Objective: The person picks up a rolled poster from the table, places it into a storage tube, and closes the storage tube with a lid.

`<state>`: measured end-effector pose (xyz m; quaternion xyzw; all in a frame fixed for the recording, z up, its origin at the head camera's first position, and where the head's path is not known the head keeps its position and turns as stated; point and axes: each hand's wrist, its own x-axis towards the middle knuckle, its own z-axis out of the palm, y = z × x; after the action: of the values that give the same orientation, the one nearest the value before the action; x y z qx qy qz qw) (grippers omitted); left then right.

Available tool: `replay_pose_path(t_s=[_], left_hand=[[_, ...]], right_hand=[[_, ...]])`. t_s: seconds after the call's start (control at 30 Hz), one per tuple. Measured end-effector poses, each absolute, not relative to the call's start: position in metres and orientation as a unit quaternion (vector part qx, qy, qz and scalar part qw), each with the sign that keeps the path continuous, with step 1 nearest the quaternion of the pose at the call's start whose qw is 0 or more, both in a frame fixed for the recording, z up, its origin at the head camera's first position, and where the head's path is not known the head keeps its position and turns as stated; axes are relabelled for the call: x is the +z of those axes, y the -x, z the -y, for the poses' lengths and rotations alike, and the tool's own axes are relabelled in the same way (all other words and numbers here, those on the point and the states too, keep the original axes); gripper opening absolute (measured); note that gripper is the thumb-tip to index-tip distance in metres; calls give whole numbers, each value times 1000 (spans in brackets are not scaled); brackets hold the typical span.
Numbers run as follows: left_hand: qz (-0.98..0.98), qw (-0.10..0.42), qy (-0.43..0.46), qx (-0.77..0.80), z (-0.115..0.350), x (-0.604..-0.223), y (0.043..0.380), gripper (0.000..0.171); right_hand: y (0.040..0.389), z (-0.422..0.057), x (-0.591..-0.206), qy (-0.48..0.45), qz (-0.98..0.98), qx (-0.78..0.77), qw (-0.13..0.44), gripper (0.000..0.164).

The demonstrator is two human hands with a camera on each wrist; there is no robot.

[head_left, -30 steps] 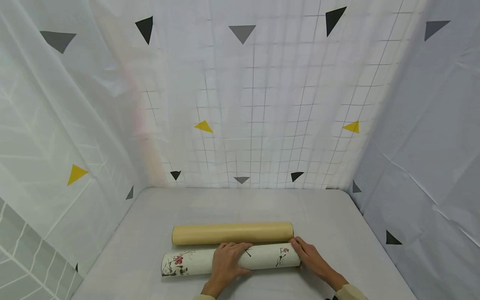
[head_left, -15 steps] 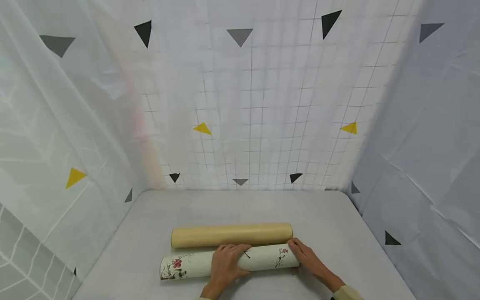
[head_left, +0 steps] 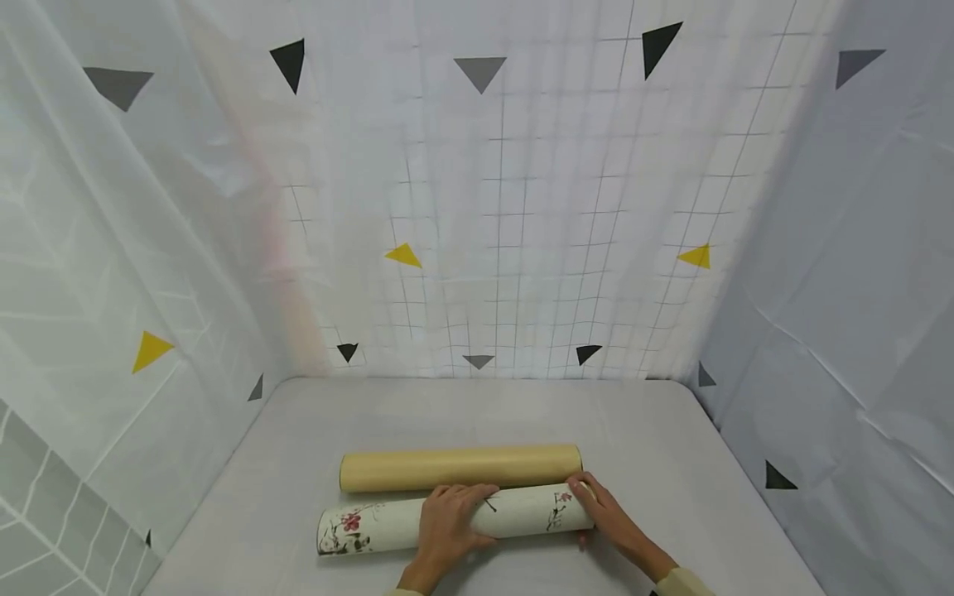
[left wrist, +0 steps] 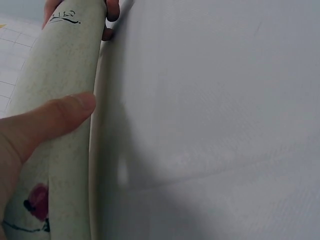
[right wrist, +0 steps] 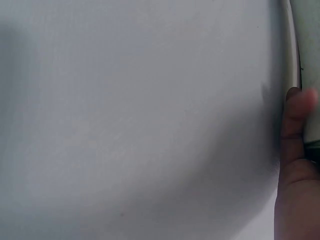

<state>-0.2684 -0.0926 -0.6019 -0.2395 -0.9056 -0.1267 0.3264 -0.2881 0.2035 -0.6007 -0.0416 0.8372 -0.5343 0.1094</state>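
Note:
A pale roll printed with pink blossoms lies slightly slanted across the front of the table. Around its middle my left hand grips it, the fingers over the far side and the thumb on the near side. In the left wrist view that thumb crosses the roll, and a loose edge runs along its side. At the right end my right hand holds the roll, with fingers on top and fingertips showing beneath. The right wrist view shows part of the right hand at the roll's dark green-edged end.
Just behind, nearly parallel, lies a plain tan roll. Both sit on a white-covered table. White sheeting with black, grey and yellow triangles hangs at the back, left and right.
My right hand has shifted slightly left over the roll's end, and its fingertips now show underneath. The left hand keeps its hold, and the rolls stay nearly in place.

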Motion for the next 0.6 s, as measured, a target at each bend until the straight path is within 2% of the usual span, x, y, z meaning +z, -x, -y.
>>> replay_pose_path(t_s=[0.17, 0.6], left_hand=[[903, 331, 240, -132, 92, -604, 270, 88], [902, 334, 240, -131, 93, -603, 271, 89]], right_hand=[[290, -201, -600, 26, -839, -535, 101, 43], [289, -203, -597, 57, -818, -558, 131, 45]])
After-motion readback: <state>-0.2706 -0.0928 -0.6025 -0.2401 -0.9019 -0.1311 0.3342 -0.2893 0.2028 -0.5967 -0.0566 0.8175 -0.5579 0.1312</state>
